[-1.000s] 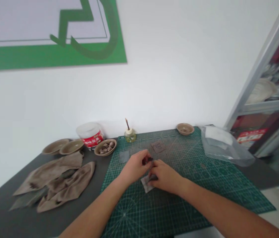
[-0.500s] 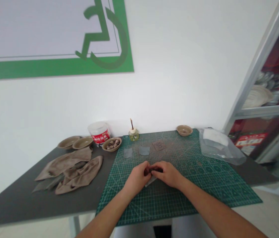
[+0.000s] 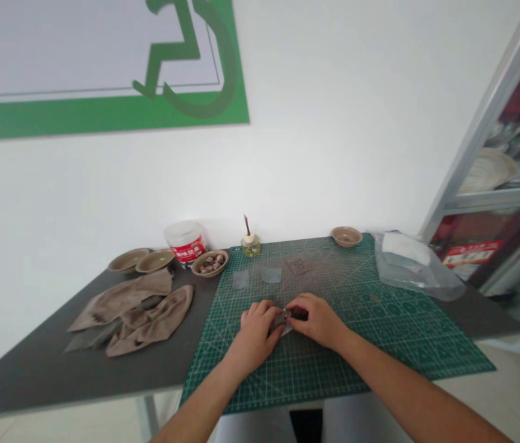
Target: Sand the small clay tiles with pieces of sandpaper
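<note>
Over the green cutting mat [image 3: 333, 363], my left hand [image 3: 254, 332] and my right hand [image 3: 317, 321] meet at a small grey piece [image 3: 279, 319] that looks like cloth, with a pale edge under the fingers. My left thumb and fingers close on its left side. At its right end my right thumb and fingertips pinch together, and a tiny pale spot shows between the hands. The fingers hide most of the piece, so its full shape cannot be made out. Beyond the hands lie two thin greyish squares [image 3: 271, 275] and a clear marked square [image 3: 299, 266].
Brown cloths [image 3: 158, 320] lie on the dark table at left. Behind them stand shallow bowls [image 3: 129, 261], a clear tub with a red label [image 3: 186, 244] and a bowl of small lumps [image 3: 210, 264]. A small bottle [image 3: 251, 246], another bowl [image 3: 346, 236] and a plastic bag [image 3: 419, 271] line the back.
My left hand has shifted slightly left and its fingers have flattened over the piece. More of the grey piece shows between the hands. The view has tilted a little.
</note>
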Action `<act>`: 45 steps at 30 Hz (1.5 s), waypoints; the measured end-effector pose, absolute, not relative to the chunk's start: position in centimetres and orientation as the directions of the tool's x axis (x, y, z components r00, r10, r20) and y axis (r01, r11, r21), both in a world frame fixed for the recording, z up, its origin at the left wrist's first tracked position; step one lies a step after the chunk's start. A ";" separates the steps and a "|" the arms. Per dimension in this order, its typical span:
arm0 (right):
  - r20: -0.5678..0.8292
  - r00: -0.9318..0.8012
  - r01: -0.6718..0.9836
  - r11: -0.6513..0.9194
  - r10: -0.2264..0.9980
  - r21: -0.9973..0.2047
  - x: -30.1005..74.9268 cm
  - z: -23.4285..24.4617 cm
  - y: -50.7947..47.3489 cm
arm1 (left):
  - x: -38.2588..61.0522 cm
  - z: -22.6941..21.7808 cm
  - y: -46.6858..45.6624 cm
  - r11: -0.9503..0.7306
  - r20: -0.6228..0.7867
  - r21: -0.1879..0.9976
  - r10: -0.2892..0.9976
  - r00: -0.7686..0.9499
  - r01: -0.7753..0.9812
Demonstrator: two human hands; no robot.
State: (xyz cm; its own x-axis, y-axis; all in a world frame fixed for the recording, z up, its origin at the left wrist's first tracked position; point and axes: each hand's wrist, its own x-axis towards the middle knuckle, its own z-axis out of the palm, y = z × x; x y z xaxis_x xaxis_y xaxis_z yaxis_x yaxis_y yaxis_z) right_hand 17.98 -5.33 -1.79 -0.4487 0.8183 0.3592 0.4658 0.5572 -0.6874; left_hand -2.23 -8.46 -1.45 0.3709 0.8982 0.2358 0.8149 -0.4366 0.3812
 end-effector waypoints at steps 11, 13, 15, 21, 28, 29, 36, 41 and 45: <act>0.348 -0.369 0.483 0.498 0.862 -0.720 18.0 -2.1 -5.6 | -2.2 -0.8 -8.8 -0.476 0.247 0.368 0.878 0.409 0.799; 0.334 -0.390 0.437 0.492 0.858 -0.753 17.9 -2.2 -5.5 | -2.2 -0.7 -8.9 -0.472 0.250 0.362 0.880 0.404 0.804; 0.318 -0.408 0.390 0.479 0.856 -0.786 18.0 -2.3 -5.4 | -2.1 -0.6 -9.1 -0.467 0.251 0.355 0.882 0.399 0.810; 0.213 -0.293 0.180 0.272 0.932 -0.945 18.6 -1.9 -4.8 | -2.1 -0.3 -9.2 -0.474 0.237 0.352 0.879 0.413 0.807; 0.171 -0.337 -0.368 0.038 0.926 -0.929 15.9 1.5 -6.3 | -2.0 -0.4 -9.2 -0.452 0.235 0.368 0.891 0.389 0.813; 0.176 -0.346 -0.416 0.017 0.922 -0.909 15.5 2.0 -6.7 | -2.0 -0.5 -9.2 -0.446 0.236 0.363 0.894 0.382 0.818; 0.267 -0.449 -0.558 -0.034 0.853 -0.829 14.0 4.4 -8.8 | -2.3 -2.0 -8.9 -0.432 0.246 0.341 0.898 0.365 0.835; 0.286 -0.455 -0.597 -0.051 0.843 -0.801 13.9 5.5 -9.9 | -2.9 -3.3 -8.6 -0.428 0.230 0.338 0.901 0.367 0.838; 0.292 -0.493 -0.636 -0.111 0.820 -0.763 13.9 6.4 -10.8 | -3.0 -3.1 -8.5 -0.405 0.264 0.462 0.912 0.314 0.789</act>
State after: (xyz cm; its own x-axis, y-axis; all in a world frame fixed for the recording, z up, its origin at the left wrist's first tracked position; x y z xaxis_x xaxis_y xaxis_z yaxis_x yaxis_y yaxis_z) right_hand 13.90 -10.85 6.37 -0.4932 0.8196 0.2916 -0.6365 -0.1114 -0.7632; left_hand -3.05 -8.50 -3.13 0.3138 0.9120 0.2643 0.7891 -0.4053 0.4616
